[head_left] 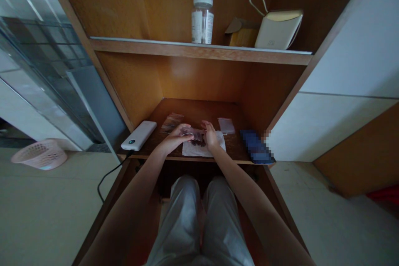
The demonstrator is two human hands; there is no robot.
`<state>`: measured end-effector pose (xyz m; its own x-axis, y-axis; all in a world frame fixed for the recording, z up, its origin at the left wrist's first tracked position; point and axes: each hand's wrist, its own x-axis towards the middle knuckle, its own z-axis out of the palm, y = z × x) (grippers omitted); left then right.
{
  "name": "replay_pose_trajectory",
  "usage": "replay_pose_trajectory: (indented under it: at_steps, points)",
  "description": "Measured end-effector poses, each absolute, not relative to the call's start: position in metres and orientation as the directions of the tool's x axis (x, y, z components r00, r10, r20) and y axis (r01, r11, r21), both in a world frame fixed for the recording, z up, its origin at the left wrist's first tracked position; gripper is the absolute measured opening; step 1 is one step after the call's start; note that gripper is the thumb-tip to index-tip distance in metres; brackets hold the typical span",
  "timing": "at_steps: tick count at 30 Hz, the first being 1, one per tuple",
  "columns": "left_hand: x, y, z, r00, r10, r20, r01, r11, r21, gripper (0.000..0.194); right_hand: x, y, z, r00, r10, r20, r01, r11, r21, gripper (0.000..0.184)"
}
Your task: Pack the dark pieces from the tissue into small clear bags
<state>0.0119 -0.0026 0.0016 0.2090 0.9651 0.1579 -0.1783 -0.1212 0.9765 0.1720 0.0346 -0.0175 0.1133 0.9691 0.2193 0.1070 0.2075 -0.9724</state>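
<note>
Both my hands are over the wooden desk surface (199,110) of a cabinet. My left hand (176,136) and my right hand (210,134) are closed on the two ends of a small clear plastic bag (195,134) held between them. Under the bag lies a white tissue (199,149) with a small pile of dark bits (198,142) on it. What is inside the bag is too small to make out.
A white power bank (139,135) with a black cable lies at the desk's left edge. Two more small clear bags (172,121) (226,125) lie behind. A blurred blue object (257,146) sits right. On the upper shelf (199,51) stand a bottle (202,18), a cardboard box (240,33) and a white pouch (278,29). A pink basket (40,154) is on the floor.
</note>
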Motion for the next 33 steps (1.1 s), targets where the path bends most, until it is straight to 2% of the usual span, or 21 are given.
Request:
replay_pose_trajectory:
  at_steps: [5,12,17,21,24,28,33]
  points:
    - [0.012,0.003,0.006,0.285,0.949,0.136,-0.097,-0.113,0.989,0.045,0.172,0.035,-0.021,0.071,0.974,0.214,0.138,0.202,-0.969,0.041]
    - [0.008,0.004,0.007,0.285,0.950,0.130,-0.086,-0.109,0.990,0.047,0.171,0.034,-0.019,0.072,0.972,0.225,0.190,0.208,-0.959,0.047]
    - [0.005,0.003,0.005,0.239,0.962,0.133,-0.153,-0.098,0.983,0.047,0.171,0.033,-0.019,0.102,0.967,0.234,0.160,0.217,-0.963,0.040]
    - [0.005,0.002,0.000,0.213,0.968,0.132,-0.224,-0.083,0.971,0.045,0.174,0.032,-0.021,0.166,0.938,0.303,0.240,0.259,-0.935,0.025]
    - [0.003,0.002,-0.006,0.228,0.965,0.132,-0.288,-0.063,0.956,0.047,0.175,0.031,-0.020,0.187,0.917,0.352,0.299,0.289,-0.910,0.023]
    - [0.002,-0.001,-0.012,0.233,0.958,0.167,-0.299,-0.093,0.950,0.048,0.174,0.025,-0.015,0.130,0.891,0.435,0.332,0.374,-0.866,0.026]
    - [0.005,-0.005,-0.012,0.197,0.961,0.194,-0.284,-0.134,0.950,0.060,0.174,0.019,-0.009,0.053,0.851,0.523,0.340,0.477,-0.811,0.011]
